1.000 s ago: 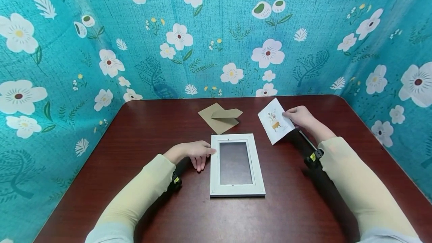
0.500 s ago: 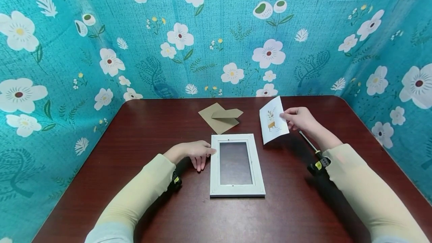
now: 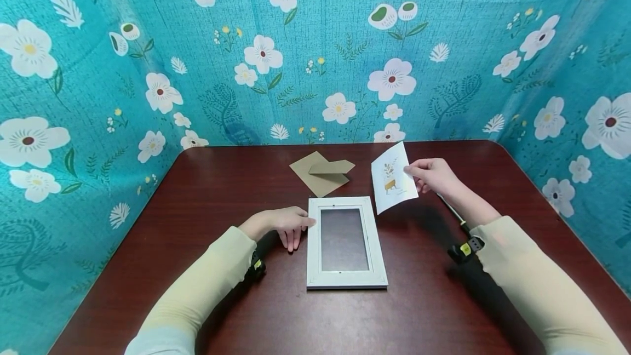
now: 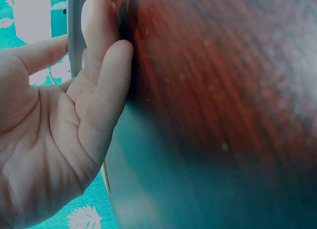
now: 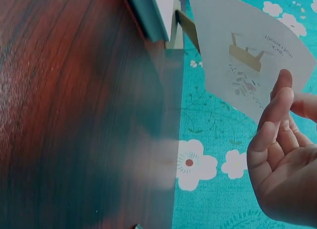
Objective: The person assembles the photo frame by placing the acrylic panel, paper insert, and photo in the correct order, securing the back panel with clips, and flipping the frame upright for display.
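A white picture frame (image 3: 347,279) lies flat mid-table, its window bordered by a narrow inner lip. My left hand (image 3: 287,222) holds its left edge, thumb on the top face and the other fingers down at the side. The left wrist view shows those fingers (image 4: 116,70) against the frame's side. Above the table, right of the frame, my right hand (image 3: 436,175) pinches the right edge of a picture card (image 3: 389,177) printed with a plant in a pot. The card tilts and bends slightly; in the right wrist view, size lettering shows through it.
Behind the frame lies a brown backing board (image 3: 320,184) with its stand leg raised. A screwdriver (image 3: 452,210) rests on the dark wooden table (image 3: 222,174), partly hidden by the right forearm. A flowered blue cloth (image 3: 305,70) encloses the table's back and sides.
My right hand has turned the picture card more upright and shifted it left, toward the frame. More of the screwdriver came into sight. The left hand and frame have stayed put.
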A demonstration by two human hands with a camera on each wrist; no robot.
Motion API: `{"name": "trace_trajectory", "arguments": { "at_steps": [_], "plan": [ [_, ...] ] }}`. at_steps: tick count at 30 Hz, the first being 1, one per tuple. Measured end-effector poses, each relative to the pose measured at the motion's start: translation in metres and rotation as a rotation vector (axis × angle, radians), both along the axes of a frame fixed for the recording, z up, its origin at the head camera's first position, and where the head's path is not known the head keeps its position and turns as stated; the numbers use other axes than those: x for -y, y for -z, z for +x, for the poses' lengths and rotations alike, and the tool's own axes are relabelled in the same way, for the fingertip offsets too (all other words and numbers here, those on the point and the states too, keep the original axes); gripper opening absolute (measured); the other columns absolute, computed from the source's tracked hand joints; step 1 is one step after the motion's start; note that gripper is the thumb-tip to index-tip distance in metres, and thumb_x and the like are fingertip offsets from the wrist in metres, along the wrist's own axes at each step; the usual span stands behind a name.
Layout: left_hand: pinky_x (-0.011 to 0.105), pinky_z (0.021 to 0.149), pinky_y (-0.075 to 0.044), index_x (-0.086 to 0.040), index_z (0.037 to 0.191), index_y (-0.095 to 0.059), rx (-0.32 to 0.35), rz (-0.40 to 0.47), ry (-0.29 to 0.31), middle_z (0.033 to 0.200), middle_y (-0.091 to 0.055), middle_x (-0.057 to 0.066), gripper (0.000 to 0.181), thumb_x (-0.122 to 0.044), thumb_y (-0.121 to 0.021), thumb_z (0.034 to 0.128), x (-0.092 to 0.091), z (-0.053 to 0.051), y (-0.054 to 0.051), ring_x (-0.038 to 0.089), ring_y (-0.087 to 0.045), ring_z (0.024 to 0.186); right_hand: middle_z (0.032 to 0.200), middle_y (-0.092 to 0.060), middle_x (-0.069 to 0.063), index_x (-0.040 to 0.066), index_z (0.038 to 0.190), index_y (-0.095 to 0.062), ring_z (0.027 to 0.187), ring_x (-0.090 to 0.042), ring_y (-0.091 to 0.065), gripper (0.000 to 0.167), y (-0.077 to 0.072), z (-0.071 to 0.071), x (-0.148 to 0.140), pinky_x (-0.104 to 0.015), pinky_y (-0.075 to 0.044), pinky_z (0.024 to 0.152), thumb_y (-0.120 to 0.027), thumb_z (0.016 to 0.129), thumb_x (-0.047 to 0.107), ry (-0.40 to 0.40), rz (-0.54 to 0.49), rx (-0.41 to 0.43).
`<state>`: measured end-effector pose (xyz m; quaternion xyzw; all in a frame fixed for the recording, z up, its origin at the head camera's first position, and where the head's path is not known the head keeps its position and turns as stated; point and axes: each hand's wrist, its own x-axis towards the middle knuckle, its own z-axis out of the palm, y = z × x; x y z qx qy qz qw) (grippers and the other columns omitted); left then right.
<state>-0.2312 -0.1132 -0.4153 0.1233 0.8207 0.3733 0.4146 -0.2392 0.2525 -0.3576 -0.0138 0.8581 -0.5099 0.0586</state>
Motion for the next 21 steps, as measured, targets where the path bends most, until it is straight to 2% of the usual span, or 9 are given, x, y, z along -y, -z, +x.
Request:
{"name": "trace_trajectory", "arguments": {
  "at_steps": [7, 21],
  "plan": [
    [0.031, 0.045, -0.049, 0.000, 0.087, -0.044, 0.004, -0.001, -0.003, 0.058, -0.061, 0.016, 0.033, -0.029, -0.043, 0.1036, 0.000, 0.001, 0.000, 0.022, -0.059, 0.045, 0.081, -0.067, -0.008, -0.013, 0.109, -0.061, 0.054, -0.012, -0.053, 0.033, -0.003, 0.008, 0.009, -0.027, -0.048, 0.052, -0.059, 0.097, 0.018, -0.044, -0.008, -0.024],
    [0.030, 0.044, -0.048, -0.001, 0.087, -0.044, 0.001, 0.007, 0.001, 0.058, -0.061, 0.017, 0.033, -0.029, -0.043, 0.1039, 0.001, 0.001, 0.000, 0.022, -0.060, 0.045, 0.078, -0.067, -0.007, -0.008, 0.091, -0.065, 0.057, -0.014, -0.054, 0.023, -0.012, 0.024, 0.029, -0.027, -0.046, 0.050, -0.060, 0.097, 0.014, -0.129, -0.050, -0.052]
  ]
}}
